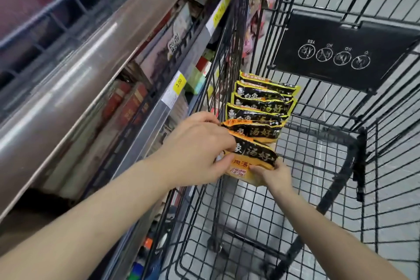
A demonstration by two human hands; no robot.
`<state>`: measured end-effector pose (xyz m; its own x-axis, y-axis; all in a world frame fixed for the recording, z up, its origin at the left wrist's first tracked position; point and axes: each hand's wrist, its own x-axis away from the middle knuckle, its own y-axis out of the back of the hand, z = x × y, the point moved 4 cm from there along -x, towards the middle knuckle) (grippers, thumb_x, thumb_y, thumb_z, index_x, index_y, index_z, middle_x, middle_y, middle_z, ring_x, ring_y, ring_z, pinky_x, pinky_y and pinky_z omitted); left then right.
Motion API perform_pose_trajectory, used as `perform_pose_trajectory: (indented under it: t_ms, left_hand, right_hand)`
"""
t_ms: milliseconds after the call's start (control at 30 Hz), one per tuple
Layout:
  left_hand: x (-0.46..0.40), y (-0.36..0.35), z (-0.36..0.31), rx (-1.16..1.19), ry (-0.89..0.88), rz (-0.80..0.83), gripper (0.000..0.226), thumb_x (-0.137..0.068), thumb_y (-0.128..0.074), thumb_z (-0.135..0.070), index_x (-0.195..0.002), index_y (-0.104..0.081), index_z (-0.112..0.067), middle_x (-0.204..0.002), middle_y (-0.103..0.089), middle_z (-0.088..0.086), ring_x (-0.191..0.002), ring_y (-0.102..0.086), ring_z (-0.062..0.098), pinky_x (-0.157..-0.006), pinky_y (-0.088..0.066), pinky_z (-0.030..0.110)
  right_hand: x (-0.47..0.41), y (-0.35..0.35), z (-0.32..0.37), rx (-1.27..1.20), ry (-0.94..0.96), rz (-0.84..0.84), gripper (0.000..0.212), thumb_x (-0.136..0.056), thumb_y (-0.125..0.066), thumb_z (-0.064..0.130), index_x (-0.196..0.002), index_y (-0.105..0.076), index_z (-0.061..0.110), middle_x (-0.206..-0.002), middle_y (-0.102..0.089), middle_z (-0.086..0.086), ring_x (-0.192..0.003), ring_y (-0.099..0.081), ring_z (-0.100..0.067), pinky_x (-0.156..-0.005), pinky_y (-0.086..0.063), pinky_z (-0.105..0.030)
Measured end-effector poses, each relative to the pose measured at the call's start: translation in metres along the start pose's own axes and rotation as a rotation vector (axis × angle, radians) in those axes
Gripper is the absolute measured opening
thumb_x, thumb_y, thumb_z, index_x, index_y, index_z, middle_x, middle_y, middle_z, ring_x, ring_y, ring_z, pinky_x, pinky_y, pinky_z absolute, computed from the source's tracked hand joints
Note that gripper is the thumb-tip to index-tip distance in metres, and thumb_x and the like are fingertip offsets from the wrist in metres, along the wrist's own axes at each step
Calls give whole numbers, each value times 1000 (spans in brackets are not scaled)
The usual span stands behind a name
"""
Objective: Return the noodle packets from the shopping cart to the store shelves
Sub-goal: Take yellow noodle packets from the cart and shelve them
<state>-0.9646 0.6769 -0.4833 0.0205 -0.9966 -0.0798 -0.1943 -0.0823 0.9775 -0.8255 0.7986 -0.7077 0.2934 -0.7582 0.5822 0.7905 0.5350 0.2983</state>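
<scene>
Orange-and-black plastic noodle packet (252,159), nearest of the row, was pinched by both hands: left hand (195,150) on its top edge, right hand (270,174) under its near corner. Six packets stood against the left wall of the black wire shopping cart (341,166); none looked shelved yet. Store shelves (159,88) rose just left.

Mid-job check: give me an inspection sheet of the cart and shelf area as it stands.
Surface: wire shopping cart, floor visible through its mesh.
Job's things: noodle packets in a row along the cart's left wall; nearest packet held by both hands.
Clutter: nothing seen.
Grippers: left hand grips its top edge; right hand holds its lower corner.
Cables: nothing seen.
Surroundings: store shelves on the left with yellow price tags; black child-seat flap.
</scene>
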Motion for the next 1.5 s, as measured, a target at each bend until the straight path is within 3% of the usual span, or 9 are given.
perform_pose_trajectory:
  t_ms: [100, 267, 400, 600, 700, 867, 967, 1200, 1500]
  left_hand:
    - [0, 0, -1, -17, -12, 6, 25, -84, -47, -27, -74, -68, -17, -68, -67, -6, -62, -61, 16, -96, -32, 28]
    - [-4, -1, -8, -187, -24, 217, 29, -91, -35, -29, -90, -63, -21, -88, -67, -5, -85, -62, 18, -107, -26, 33]
    - [-18, -9, -14, -194, 108, 329, 24, -92, -38, -33, -103, -53, -19, -104, -58, 1, -99, -58, 24, -95, -37, 37]
    - [-53, -63, -15, 276, 472, 493, 22, -90, -48, -29, -105, -50, -13, -105, -57, 8, -97, -55, 28, -77, -49, 34]
    - [-63, -96, -13, 470, 567, 460, 3, -88, -52, -18, -88, -50, -16, -87, -59, 8, -88, -59, 29, -54, -36, 24]
    - [-64, -141, 12, 710, 1030, 295, 52, -85, -65, -24, -124, -40, -2, -107, -56, 12, -94, -58, 26, -69, -46, 21]
    - [-60, -159, 19, 765, 1218, 209, 61, -85, -65, -20, -128, -30, 3, -115, -52, 17, -91, -55, 24, -69, -43, 26]
    - [-60, -180, 16, 888, 1382, -88, 57, -88, -56, -11, -130, -20, 2, -114, -53, 19, -95, -51, 28, -79, -42, 31]
    - [-55, -195, 23, 781, 1368, -75, 54, -77, -65, -8, -124, -40, 1, -122, -53, 22, -112, -51, 37, -95, -44, 45]
  right_hand:
    - [14, 11, 7, 86, 61, 27, 15, -70, -81, 21, -71, -67, 22, -79, -72, 1, -78, -69, -22, -74, -58, -42]
    - [32, 49, 45, 143, 96, 25, 9, -77, -76, 17, -78, -68, 14, -78, -71, -6, -75, -67, -25, -64, -57, -35]
    - [47, 91, 86, 145, 125, 3, 11, -79, -75, 21, -79, -68, 12, -76, -70, -7, -68, -66, -24, -60, -55, -32]
    - [63, 149, 113, 52, 109, -97, 27, -78, -75, 26, -90, -67, 4, -87, -73, -16, -77, -69, -32, -71, -57, -47]
    - [65, 165, 115, -9, 107, -94, 21, -78, -74, 22, -91, -67, 6, -90, -73, -15, -80, -70, -31, -73, -57, -46]
    - [60, 180, 113, -64, 162, -104, 10, -79, -73, 16, -84, -68, 8, -64, -72, 1, -50, -65, -5, -41, -44, -16]
    - [56, 183, 111, -75, 182, -109, 9, -79, -73, 17, -80, -68, 9, -56, -69, 5, -39, -58, 2, -33, -37, -11]
    - [57, 178, 114, -116, 169, -74, 8, -78, -74, 18, -81, -70, 13, -78, -75, -3, -67, -71, -16, -53, -52, -27]
    - [59, 174, 113, -104, 177, -51, 8, -77, -75, 17, -81, -71, 11, -75, -75, -2, -56, -68, -4, -41, -44, -13]
